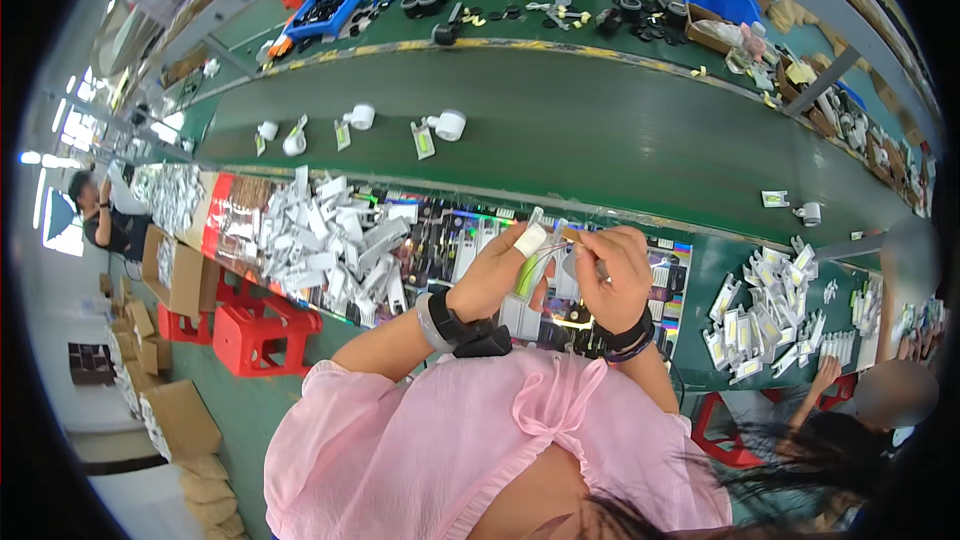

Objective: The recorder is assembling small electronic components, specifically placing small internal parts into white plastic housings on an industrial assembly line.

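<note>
I see both hands raised together above the near edge of the counter (720,270). My left hand (500,270), with white tape wrapped around one finger, is clenched on a small clear plastic packet with a yellow-green insert (530,275); the packet hangs between the two hands, just above the counter edge. My right hand (612,275) pinches the top of the same packet, fingers closed on its upper rim. Each wrist carries a dark band.

Left of the hands, a loose heap of white card and plastic packets (320,245) lies on the counter. Right of the hands, a smaller cluster of packed white packets (760,325) lies near a co-worker's hand (828,372), which rests at the counter edge.

Beyond the counter runs a dark green conveyor belt (560,130). It carries several white cylindrical parts (448,124), spaced apart, each beside a small packet. A red plastic stool (260,325) stands on the floor below the heap, and brown cardboard boxes (180,275) are stacked beside it.
</note>
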A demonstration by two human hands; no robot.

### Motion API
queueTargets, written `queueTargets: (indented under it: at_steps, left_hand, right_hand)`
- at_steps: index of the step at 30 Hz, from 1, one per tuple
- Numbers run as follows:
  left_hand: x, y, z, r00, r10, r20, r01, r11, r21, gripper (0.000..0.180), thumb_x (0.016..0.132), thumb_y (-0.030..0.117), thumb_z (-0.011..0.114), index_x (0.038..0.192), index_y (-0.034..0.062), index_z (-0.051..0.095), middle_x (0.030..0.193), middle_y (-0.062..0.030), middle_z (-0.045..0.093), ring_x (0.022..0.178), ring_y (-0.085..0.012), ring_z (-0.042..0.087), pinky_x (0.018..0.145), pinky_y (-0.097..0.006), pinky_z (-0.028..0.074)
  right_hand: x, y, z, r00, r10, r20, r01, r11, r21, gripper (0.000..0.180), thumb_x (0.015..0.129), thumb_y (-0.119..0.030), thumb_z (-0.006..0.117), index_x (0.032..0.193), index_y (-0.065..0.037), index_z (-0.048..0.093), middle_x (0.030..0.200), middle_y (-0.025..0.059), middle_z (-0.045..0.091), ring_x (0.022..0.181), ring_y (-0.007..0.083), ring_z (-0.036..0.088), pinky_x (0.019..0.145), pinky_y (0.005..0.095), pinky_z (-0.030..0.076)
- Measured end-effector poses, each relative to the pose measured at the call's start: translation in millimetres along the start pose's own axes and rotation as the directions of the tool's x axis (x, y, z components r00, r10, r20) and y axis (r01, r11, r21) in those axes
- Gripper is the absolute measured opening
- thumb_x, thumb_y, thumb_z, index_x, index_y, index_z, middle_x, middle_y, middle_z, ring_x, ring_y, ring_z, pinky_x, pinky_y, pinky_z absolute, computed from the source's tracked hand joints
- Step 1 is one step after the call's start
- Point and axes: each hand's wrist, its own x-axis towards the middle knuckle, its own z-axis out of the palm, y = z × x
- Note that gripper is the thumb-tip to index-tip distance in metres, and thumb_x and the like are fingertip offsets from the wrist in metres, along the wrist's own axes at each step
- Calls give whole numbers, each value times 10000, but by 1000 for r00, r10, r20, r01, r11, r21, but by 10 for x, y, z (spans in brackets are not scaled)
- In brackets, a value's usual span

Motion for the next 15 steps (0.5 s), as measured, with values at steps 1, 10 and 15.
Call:
queueTargets:
  at_steps: [1, 10, 15]
  left_hand:
    - [-90, -31, -22, 1000, 3, -1, -3, 1000, -18, 330, 1045, 320, 420, 1233, 71, 526, 898, -69, 621, 636, -167, 622, 501, -320, 556]
    - [-566, -87, -114, 977, 213, 10, -213, 977, 29, 414, 940, 63, 440, 1351, 73, 396, 935, -73, 601, 668, -136, 594, 555, -285, 528]
    - [-632, -113, -169, 955, 278, 103, -288, 952, 105, 535, 906, -5, 397, 1429, 68, 312, 947, -61, 574, 696, -103, 562, 589, -252, 491]
  right_hand:
    - [-40, -81, 30, 1000, -3, 18, 3, 1000, -4, 260, 719, 38, 747, 962, -41, 700, 880, 91, 678, 813, 287, 620, 722, 376, 500]
    - [-241, -580, 186, 994, -24, 102, 19, 999, 49, 237, 790, 40, 719, 999, -33, 632, 924, 109, 704, 801, 285, 649, 791, 404, 488]
    - [-212, -668, 173, 987, -77, 141, 72, 996, 43, 211, 785, 17, 740, 965, -44, 650, 924, 98, 703, 807, 282, 643, 781, 399, 489]
